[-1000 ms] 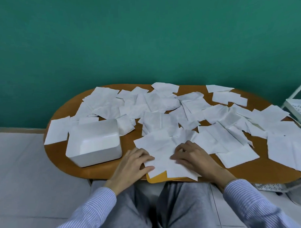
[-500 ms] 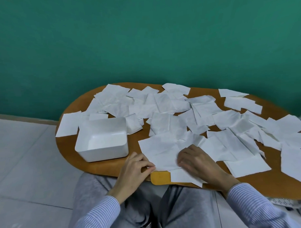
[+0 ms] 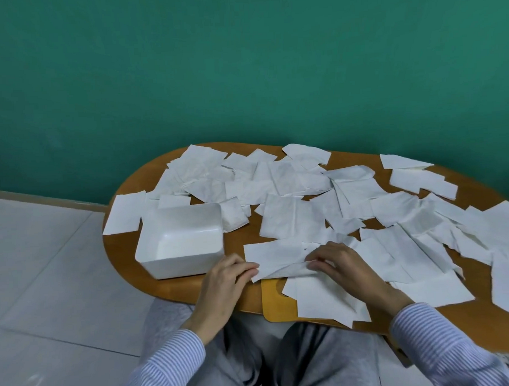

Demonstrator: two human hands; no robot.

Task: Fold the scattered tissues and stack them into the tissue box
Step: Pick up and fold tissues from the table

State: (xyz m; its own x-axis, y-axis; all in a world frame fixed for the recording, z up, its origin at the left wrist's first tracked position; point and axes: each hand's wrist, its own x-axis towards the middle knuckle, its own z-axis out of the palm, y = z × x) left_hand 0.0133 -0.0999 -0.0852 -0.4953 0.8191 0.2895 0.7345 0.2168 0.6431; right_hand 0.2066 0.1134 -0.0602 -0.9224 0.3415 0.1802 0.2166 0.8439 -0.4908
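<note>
Several white tissues (image 3: 287, 183) lie scattered across the oval wooden table (image 3: 240, 236). An open white tissue box (image 3: 180, 241) stands at the front left with nothing visible inside. Just right of the box, my left hand (image 3: 224, 280) pinches the near left corner of one tissue (image 3: 275, 258). My right hand (image 3: 345, 264) pinches the same tissue's near edge, which is lifted and turned up off the table. More tissues lie under and beside my right wrist.
A green wall (image 3: 243, 63) rises right behind the table. Light floor tiles (image 3: 48, 272) spread to the left. A small yellow board (image 3: 277, 301) sticks out under the front edge. My grey-trousered knees (image 3: 282, 359) sit below the table.
Both hands lay flat on the front tissue; now they pinch its near edge and have lifted it. The view has shifted so the table sits further right.
</note>
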